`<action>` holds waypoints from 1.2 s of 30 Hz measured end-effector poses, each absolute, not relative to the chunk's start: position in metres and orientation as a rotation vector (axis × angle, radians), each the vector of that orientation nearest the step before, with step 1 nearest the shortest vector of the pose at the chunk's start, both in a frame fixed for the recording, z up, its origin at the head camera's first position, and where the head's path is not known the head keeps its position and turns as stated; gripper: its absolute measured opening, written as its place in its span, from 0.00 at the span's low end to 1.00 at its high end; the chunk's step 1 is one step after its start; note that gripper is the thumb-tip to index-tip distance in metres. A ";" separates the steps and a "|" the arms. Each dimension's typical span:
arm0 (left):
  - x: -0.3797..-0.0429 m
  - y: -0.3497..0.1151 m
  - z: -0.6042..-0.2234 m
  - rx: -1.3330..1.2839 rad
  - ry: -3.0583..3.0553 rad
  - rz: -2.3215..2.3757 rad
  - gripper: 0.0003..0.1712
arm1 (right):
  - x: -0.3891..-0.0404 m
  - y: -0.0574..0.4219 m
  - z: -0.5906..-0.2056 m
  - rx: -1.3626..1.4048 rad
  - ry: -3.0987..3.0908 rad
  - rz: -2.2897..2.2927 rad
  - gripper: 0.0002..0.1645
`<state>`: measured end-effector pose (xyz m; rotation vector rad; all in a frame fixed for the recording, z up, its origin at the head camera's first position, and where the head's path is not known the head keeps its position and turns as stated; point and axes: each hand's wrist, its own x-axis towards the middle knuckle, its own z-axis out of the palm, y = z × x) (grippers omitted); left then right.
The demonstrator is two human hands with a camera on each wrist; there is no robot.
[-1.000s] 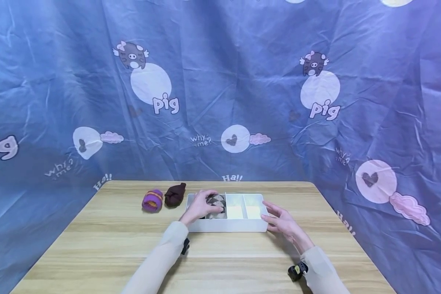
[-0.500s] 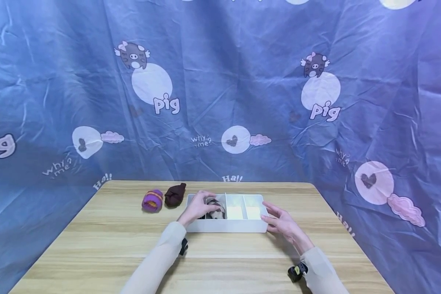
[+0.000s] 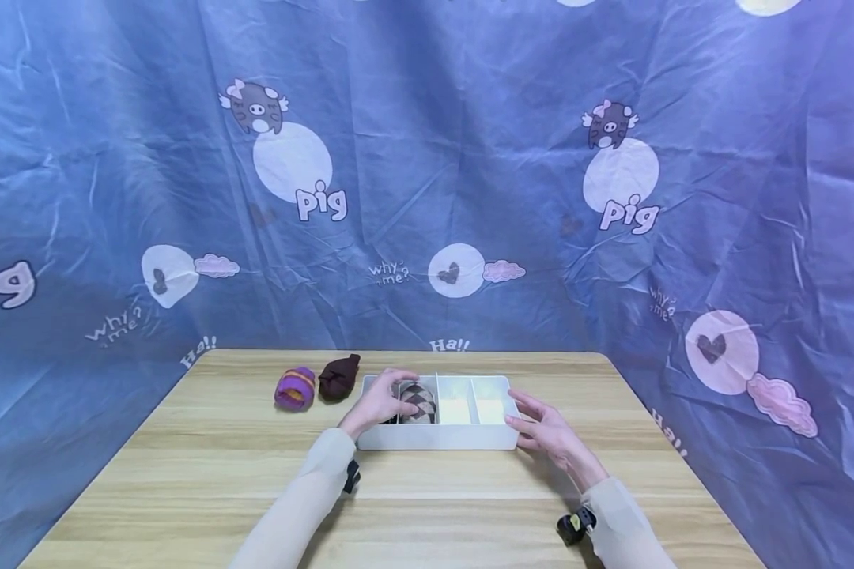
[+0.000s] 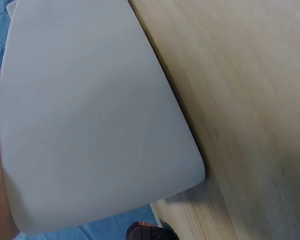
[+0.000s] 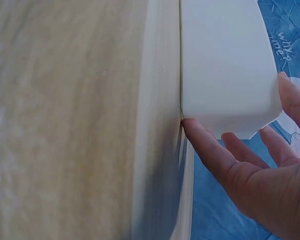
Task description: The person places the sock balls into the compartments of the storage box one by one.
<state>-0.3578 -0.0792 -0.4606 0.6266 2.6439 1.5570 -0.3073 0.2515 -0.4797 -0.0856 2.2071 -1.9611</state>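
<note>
A white divided box (image 3: 437, 437) stands on the wooden table. In its second compartment from the left lies a balled checkered sock (image 3: 420, 401), brown and beige. My left hand (image 3: 380, 401) arches over the left end, its thumb overlapping the sock and its other fingers near the back rim; the left wrist view is mostly filled by the box's white wall (image 4: 95, 110). Something dark shows in the leftmost compartment, largely hidden by that hand. At the right end, my right hand (image 3: 549, 433) touches the box with spread fingers, its fingertips (image 5: 191, 125) against the end wall.
Left of the box lie a balled purple sock with orange stripes (image 3: 295, 389) and a balled dark brown sock (image 3: 338, 378). The box's two right compartments show bare white floors. A blue printed curtain (image 3: 413, 174) hangs behind the table (image 3: 441, 514).
The checkered sock has gone down and settled in its compartment. My left hand has eased slightly left, showing more of the sock. The right hand has stayed at the box's end.
</note>
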 end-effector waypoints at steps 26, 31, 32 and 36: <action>-0.347 -0.151 -0.456 0.540 2.574 1.965 0.27 | -0.305 0.250 -0.479 -0.058 2.205 -1.977 0.42; -0.346 -0.173 -0.455 0.447 2.537 2.040 0.27 | -0.304 0.251 -0.479 -0.054 2.211 -1.970 0.42; -0.347 -0.177 -0.455 0.435 2.545 2.041 0.27 | -0.304 0.251 -0.479 -0.053 2.212 -1.969 0.42; -0.349 -0.192 -0.456 0.396 2.618 1.984 0.27 | -0.306 0.251 -0.479 -0.058 2.211 -1.972 0.42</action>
